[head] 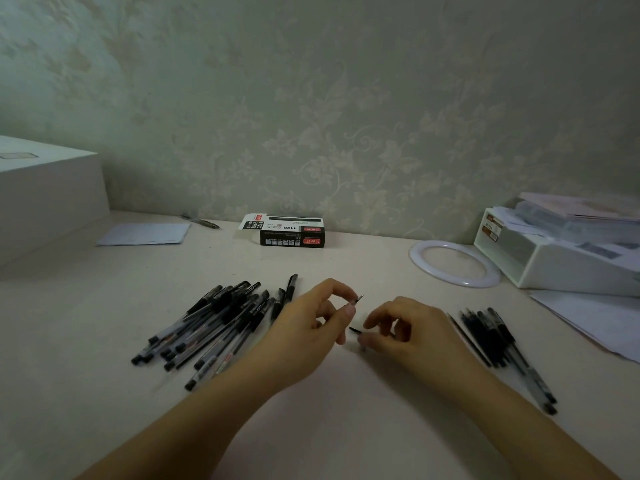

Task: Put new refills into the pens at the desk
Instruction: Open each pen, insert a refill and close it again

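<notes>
— While both hands hover over the desk (311, 427), what does the left hand (304, 327) hold?
— It pinches a small metal tip (360, 298) between thumb and forefinger, raised just above the desk; its other fingers are loosely curled
— And the right hand (412, 334)?
— Its fingers are curled down round a thin dark piece (355, 330) that sticks out toward the left hand; whether that is a refill or a pen part I cannot tell
— Are the hands touching?
— No, close but apart, with the dark piece between them
— Where are the pens?
— A loose pile of pens (214, 327) lies just left of the left hand, some caps pointing toward the wall. A smaller row (502, 341) of dark pens and thin refills lies right of the right hand
— Farther out?
— A black-and-white box (291, 232) with its flap open stands near the wall. Left of it lie a paper (145, 233) and a single pen (201, 221), then a big white box (45, 192). To the right, a white ring (453, 263), a white tray (561, 254) stacked with papers, and loose sheets (595, 320) beside it
</notes>
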Demonstrator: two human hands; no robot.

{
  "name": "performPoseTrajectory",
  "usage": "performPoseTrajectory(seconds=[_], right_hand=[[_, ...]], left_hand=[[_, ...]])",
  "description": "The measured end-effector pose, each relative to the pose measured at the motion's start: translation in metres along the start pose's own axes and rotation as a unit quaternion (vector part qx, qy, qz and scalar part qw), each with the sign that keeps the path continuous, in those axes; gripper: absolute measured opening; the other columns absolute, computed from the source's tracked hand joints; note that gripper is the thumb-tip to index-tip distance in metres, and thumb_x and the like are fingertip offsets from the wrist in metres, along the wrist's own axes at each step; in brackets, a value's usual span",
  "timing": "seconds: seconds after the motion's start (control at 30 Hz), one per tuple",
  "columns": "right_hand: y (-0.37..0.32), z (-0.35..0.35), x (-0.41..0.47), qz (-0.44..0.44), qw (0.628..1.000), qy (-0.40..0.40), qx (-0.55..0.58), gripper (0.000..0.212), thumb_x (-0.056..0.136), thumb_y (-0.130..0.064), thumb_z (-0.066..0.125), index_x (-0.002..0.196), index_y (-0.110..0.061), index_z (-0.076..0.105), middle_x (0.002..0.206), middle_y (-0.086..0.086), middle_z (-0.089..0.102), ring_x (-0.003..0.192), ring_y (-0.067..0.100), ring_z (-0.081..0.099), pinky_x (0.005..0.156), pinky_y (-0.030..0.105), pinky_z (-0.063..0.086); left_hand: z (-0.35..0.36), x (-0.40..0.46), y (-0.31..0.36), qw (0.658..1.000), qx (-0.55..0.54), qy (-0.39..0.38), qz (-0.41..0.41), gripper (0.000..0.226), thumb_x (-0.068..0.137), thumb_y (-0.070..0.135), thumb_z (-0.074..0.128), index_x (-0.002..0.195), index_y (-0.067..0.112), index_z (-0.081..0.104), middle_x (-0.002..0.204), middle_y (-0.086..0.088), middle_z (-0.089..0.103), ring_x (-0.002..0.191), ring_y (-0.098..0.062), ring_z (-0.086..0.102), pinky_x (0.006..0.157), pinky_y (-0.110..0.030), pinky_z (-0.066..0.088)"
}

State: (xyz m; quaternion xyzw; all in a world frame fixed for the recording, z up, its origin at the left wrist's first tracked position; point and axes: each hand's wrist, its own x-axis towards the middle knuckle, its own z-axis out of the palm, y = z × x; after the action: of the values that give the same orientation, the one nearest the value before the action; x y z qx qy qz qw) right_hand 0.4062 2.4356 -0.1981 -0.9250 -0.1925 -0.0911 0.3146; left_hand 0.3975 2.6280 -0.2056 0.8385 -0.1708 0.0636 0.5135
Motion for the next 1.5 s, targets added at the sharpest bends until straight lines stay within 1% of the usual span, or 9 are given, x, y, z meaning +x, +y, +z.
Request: performPoseTrajectory(seconds=[0.2, 0.33, 0.43, 0.7, 0.93, 1.03, 1.2, 1.33, 1.5], right_hand=[[0.003, 0.008, 0.001, -0.025, 1.000, -0.017, -0.004, 0.003, 0.088, -0.029, 0.070, 0.090, -0.029, 0.073, 0.082, -0.015, 0.066, 0.079, -0.006, 0.058, 0.073, 0.005, 0.041], [0.003, -0.002, 0.005, 0.058, 0.957, 0.098, 0.267, 0.004, 0.088, -0.017, 0.071, 0.086, -0.021, 0.072, 0.076, -0.004, 0.074, 0.065, 0.002, 0.066, 0.062, 0.014, 0.052], [0.000, -0.005, 0.006, 0.072, 0.925, 0.088, 0.362, 0.004, 0.089, -0.015, 0.069, 0.091, -0.017, 0.072, 0.080, 0.003, 0.075, 0.065, 0.009, 0.066, 0.064, 0.016, 0.053], [-0.004, -0.001, 0.003, 0.032, 0.935, 0.014, 0.353, 0.008, 0.088, -0.007, 0.070, 0.093, -0.011, 0.074, 0.079, 0.006, 0.074, 0.068, 0.011, 0.065, 0.067, 0.020, 0.055], [0.000, 0.000, 0.003, 0.034, 0.938, -0.024, 0.345, 0.008, 0.085, -0.007, 0.073, 0.092, -0.010, 0.075, 0.075, 0.004, 0.075, 0.070, 0.011, 0.069, 0.066, 0.017, 0.053], [0.003, 0.001, 0.004, 0.023, 0.956, -0.025, 0.291, 0.004, 0.088, -0.019, 0.071, 0.087, -0.018, 0.074, 0.076, 0.000, 0.075, 0.070, 0.009, 0.069, 0.065, 0.017, 0.051], [0.007, 0.008, 0.003, -0.018, 0.988, -0.020, 0.149, 0.029, 0.094, -0.045, 0.054, 0.074, -0.026, 0.064, 0.066, -0.008, 0.065, 0.058, 0.001, 0.056, 0.059, 0.014, 0.045], [0.007, 0.008, 0.003, -0.018, 0.985, -0.015, 0.169, 0.046, 0.091, -0.060, 0.044, 0.065, -0.026, 0.062, 0.062, -0.008, 0.064, 0.053, 0.001, 0.055, 0.055, 0.012, 0.042], [0.011, 0.008, 0.008, -0.021, 0.978, -0.029, 0.206, 0.006, 0.091, -0.034, 0.066, 0.085, -0.034, 0.066, 0.084, -0.007, 0.070, 0.070, 0.017, 0.066, 0.065, 0.027, 0.056]], left_hand=[[0.000, 0.000, -0.001, 1.000, 0.003, -0.002, 0.008, 0.011, 0.096, 0.038, 0.050, 0.098, 0.045, 0.059, 0.065, 0.009, 0.061, 0.054, -0.009, 0.048, 0.056, -0.027, 0.046], [-0.001, -0.001, 0.000, 1.000, 0.024, -0.013, 0.002, 0.010, 0.096, 0.040, 0.050, 0.095, 0.044, 0.059, 0.067, 0.007, 0.061, 0.056, -0.009, 0.051, 0.057, -0.030, 0.048], [0.000, -0.003, 0.003, 0.999, 0.038, -0.029, 0.002, 0.010, 0.096, 0.042, 0.049, 0.095, 0.045, 0.058, 0.068, 0.008, 0.062, 0.059, -0.009, 0.054, 0.058, -0.027, 0.049], [-0.001, -0.003, 0.005, 0.999, 0.031, -0.040, 0.010, 0.006, 0.095, 0.039, 0.052, 0.092, 0.042, 0.057, 0.068, 0.007, 0.063, 0.058, -0.012, 0.054, 0.058, -0.030, 0.048], [-0.004, -0.005, 0.011, 0.990, 0.129, -0.016, 0.058, 0.015, 0.096, 0.035, 0.048, 0.090, 0.031, 0.061, 0.072, 0.007, 0.064, 0.064, -0.007, 0.057, 0.059, -0.024, 0.046], [-0.006, -0.006, 0.012, 0.982, 0.171, -0.021, 0.083, 0.018, 0.098, 0.028, 0.047, 0.094, 0.026, 0.065, 0.077, 0.009, 0.063, 0.073, -0.007, 0.057, 0.062, -0.018, 0.044], [-0.004, -0.005, 0.014, 0.974, 0.196, -0.020, 0.114, 0.015, 0.096, 0.025, 0.053, 0.100, 0.023, 0.067, 0.081, 0.016, 0.061, 0.076, 0.003, 0.053, 0.065, -0.005, 0.035], [-0.003, -0.005, 0.014, 0.971, 0.204, -0.009, 0.126, 0.012, 0.094, 0.029, 0.058, 0.101, 0.026, 0.067, 0.089, 0.015, 0.063, 0.078, 0.001, 0.053, 0.069, -0.007, 0.037], [-0.005, -0.005, 0.014, 0.977, 0.184, 0.005, 0.110, 0.009, 0.091, 0.027, 0.062, 0.098, 0.024, 0.067, 0.088, 0.015, 0.061, 0.076, 0.009, 0.054, 0.064, -0.003, 0.039]])
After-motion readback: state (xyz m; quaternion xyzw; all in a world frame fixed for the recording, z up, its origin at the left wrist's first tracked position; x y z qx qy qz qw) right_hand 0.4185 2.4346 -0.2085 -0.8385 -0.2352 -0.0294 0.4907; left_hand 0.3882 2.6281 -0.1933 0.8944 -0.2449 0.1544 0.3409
